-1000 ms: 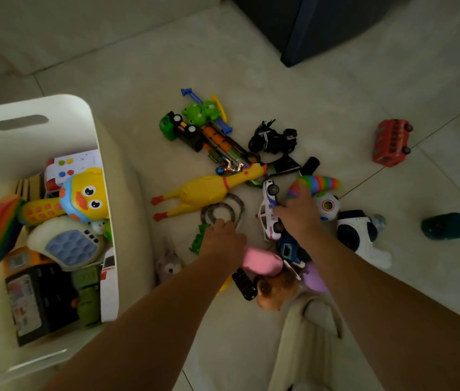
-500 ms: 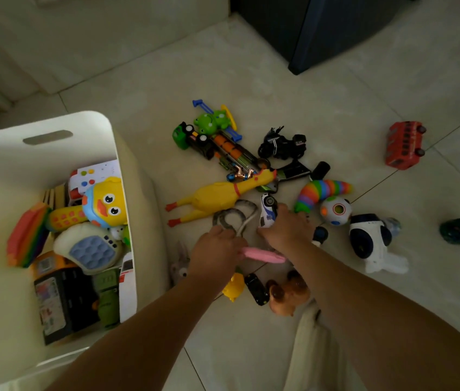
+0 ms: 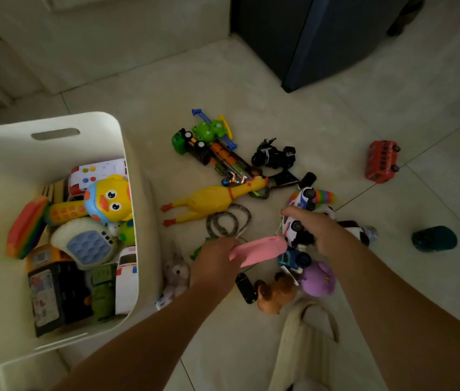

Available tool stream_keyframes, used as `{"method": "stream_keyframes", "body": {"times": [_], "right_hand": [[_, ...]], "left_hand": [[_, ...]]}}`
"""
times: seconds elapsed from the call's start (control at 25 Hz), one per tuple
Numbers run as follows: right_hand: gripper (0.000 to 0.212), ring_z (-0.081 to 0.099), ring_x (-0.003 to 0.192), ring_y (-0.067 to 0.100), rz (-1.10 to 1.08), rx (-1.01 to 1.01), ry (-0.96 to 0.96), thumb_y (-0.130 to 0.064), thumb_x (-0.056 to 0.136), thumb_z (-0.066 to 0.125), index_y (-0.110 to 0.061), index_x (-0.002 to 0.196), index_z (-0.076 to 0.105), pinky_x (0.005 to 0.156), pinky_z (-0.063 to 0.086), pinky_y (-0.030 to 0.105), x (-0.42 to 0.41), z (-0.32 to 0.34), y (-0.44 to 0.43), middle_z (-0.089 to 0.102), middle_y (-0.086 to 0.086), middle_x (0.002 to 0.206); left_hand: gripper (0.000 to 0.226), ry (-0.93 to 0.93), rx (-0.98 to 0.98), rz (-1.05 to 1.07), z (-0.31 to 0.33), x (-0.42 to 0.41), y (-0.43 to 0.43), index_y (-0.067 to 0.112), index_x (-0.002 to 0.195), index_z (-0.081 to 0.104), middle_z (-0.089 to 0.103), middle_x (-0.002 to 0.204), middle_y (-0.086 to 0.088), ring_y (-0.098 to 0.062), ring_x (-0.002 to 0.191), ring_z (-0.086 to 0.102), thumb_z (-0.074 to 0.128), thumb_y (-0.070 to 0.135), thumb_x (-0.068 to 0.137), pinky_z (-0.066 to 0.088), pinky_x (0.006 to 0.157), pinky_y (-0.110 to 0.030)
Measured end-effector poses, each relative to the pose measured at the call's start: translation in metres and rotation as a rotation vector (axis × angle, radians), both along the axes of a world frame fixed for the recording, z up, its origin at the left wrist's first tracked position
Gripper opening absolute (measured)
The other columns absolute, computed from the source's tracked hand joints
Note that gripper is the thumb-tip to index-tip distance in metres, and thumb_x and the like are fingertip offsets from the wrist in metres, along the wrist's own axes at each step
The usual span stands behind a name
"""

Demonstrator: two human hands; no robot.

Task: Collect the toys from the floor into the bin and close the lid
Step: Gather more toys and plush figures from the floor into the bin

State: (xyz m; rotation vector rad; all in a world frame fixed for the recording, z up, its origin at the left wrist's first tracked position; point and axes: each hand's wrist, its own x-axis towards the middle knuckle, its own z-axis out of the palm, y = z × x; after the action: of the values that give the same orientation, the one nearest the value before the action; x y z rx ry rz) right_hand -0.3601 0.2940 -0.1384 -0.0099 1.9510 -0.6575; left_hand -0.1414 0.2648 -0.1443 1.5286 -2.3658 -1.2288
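A white bin (image 3: 127, 153) stands open at the left, holding several toys, a yellow duck toy (image 3: 109, 198) on top. A pile of toys lies on the tiled floor to its right. My left hand (image 3: 214, 263) grips a flat pink toy (image 3: 260, 249) and lifts it above the pile. My right hand (image 3: 316, 230) holds a white toy car (image 3: 292, 225) with black wheels, raised off the floor. A yellow rubber chicken (image 3: 209, 200), a grey ring-shaped toy (image 3: 227, 221) and a second white car (image 3: 306, 197) lie just beyond my hands. No lid is in view.
Farther out lie a green truck (image 3: 179, 141), a frog launcher (image 3: 212, 129), a black motorcycle (image 3: 274, 155), a red bus (image 3: 381, 160) and a dark green object (image 3: 433, 238). A brown plush (image 3: 272, 296), a purple plush (image 3: 317, 279) and a grey plush (image 3: 176, 273) lie near me. A dark cabinet (image 3: 322, 43) stands behind.
Both hands have risen from the pile. The left hand has lifted the pink toy, and the right hand has picked up the white car. The view shifted so the bin appears further right.
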Motion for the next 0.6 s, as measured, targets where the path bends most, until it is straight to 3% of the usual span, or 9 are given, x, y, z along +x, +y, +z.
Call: {"method": "stream_keyframes", "body": {"times": [0.08,0.24,0.36,0.52,0.6], "right_hand": [[0.056,0.064,0.088,0.026,0.019,0.012,0.087,-0.044,0.061,0.077,-0.015,0.107,0.061,0.087,0.053,0.04,0.013,-0.012,0.006,0.068,0.009,0.097],[0.044,0.054,0.084,0.021,0.172,0.006,0.374,-0.035,0.073,0.074,-0.018,0.111,0.057,0.074,0.043,0.029,0.032,-0.021,0.013,0.062,0.007,0.102],[0.055,0.057,0.091,0.025,0.07,-0.034,0.341,-0.029,0.074,0.075,-0.012,0.123,0.055,0.08,0.049,0.033,0.034,-0.016,0.011,0.064,0.01,0.109],[0.052,0.056,0.077,0.019,0.062,-0.053,0.325,-0.029,0.077,0.074,-0.01,0.121,0.056,0.06,0.041,0.024,0.044,-0.005,0.012,0.061,0.007,0.099],[0.047,0.061,0.075,0.021,-0.013,-0.122,0.26,-0.028,0.075,0.075,-0.009,0.115,0.06,0.06,0.045,0.026,0.049,0.006,0.007,0.066,0.009,0.096]], "left_hand": [[0.016,-0.056,0.01,0.059,0.003,0.004,0.004,0.018,0.101,0.062,0.065,0.094,-0.001,-0.019,0.084,0.06,0.054,0.028,0.091,0.046,0.066,-0.028],[0.012,-0.036,0.103,0.171,0.017,0.008,0.004,0.02,0.1,0.055,0.058,0.09,0.003,-0.016,0.08,0.056,0.051,0.028,0.092,0.042,0.062,-0.027],[0.016,0.035,0.179,0.186,0.03,0.008,0.005,0.019,0.105,0.056,0.058,0.093,0.003,-0.016,0.082,0.057,0.053,0.028,0.093,0.046,0.065,-0.027],[0.019,0.153,0.328,0.256,0.045,0.009,0.007,0.014,0.108,0.055,0.057,0.095,0.002,-0.013,0.081,0.054,0.054,0.028,0.094,0.037,0.053,-0.016],[0.015,0.239,0.444,0.347,0.054,0.012,0.007,0.016,0.102,0.054,0.058,0.093,0.001,-0.01,0.077,0.053,0.054,0.03,0.095,0.038,0.054,-0.017]]}}
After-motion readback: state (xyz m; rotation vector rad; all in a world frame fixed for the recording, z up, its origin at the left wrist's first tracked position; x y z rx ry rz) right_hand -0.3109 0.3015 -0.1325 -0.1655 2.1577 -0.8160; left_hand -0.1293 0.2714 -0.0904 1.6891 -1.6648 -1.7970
